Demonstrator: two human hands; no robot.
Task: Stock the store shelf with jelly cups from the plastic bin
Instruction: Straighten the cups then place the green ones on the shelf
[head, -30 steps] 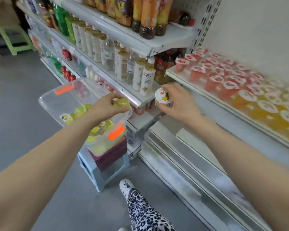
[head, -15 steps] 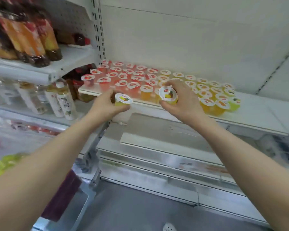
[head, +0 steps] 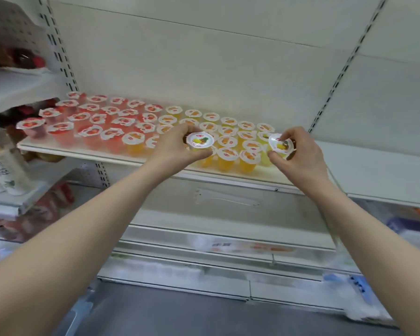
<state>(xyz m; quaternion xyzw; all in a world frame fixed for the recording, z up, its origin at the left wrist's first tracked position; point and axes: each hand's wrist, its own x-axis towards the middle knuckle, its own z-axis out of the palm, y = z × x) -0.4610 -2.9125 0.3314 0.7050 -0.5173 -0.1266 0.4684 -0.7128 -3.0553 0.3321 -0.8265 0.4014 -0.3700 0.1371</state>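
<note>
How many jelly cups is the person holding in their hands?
2. The first cup is gripped in the left hand, before the orange cups; the second cup is in the right hand, further right. Palms could hide more.

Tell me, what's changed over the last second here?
The left hand lifted its yellow jelly cup out of the plastic bin, now out of view, and both hands moved over to the shelf. The right hand carried a second cup to the rows' right end. Nothing was let go; the shelved cups stayed put.
</note>
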